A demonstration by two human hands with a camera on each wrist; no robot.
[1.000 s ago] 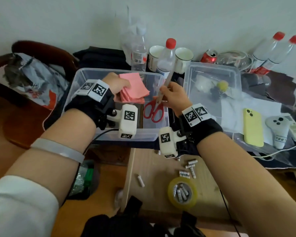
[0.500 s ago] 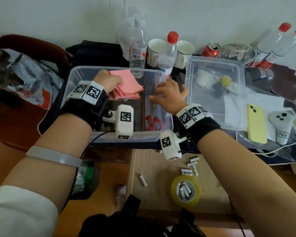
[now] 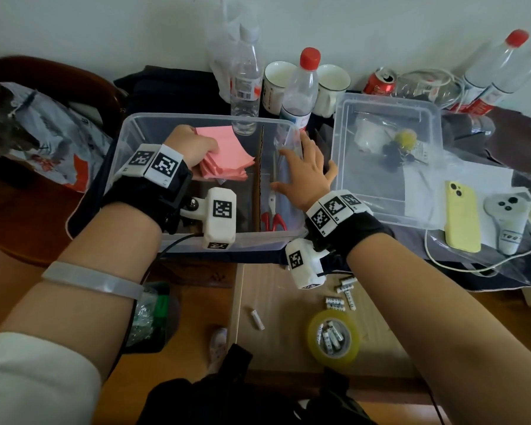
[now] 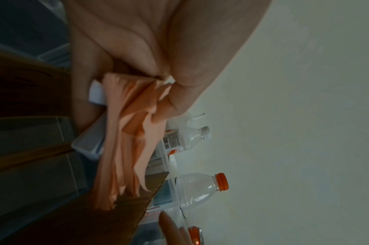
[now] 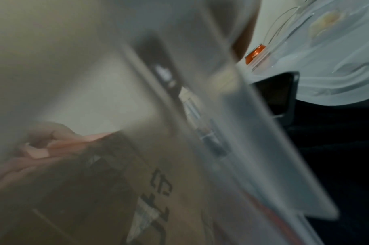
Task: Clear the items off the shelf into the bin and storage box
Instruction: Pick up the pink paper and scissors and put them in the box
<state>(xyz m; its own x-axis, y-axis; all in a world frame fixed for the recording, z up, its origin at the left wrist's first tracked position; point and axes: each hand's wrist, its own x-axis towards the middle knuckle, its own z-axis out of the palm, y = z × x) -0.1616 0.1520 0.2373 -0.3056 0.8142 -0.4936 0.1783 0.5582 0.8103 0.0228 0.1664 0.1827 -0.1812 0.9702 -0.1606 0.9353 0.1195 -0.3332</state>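
Note:
A clear storage box [image 3: 126, 142] with a cardboard divider [image 3: 258, 179] stands in front of me. My left hand [image 3: 193, 145] reaches into its left compartment and grips a stack of pink paper sheets [image 3: 224, 154]; the left wrist view shows the pink sheets [image 4: 125, 140] pinched between thumb and fingers. My right hand [image 3: 304, 170] hovers over the right compartment with fingers spread and straight, holding nothing. Red-handled scissors [image 3: 273, 216] lie in that compartment below it. The right wrist view is blurred by the box wall.
A second clear box [image 3: 344, 118] with small items sits to the right. Bottles [image 3: 301, 87], cups and a red can [image 3: 380, 82] line the wall. A yellow phone [image 3: 462, 216] and white controller [image 3: 509, 219] lie right. Batteries [image 3: 344, 292] and a tape roll [image 3: 334, 338] rest on the low shelf.
My right hand let go of the scissors, which now lie in the right compartment, and its fingers spread open. My left hand stays on the pink sheets.

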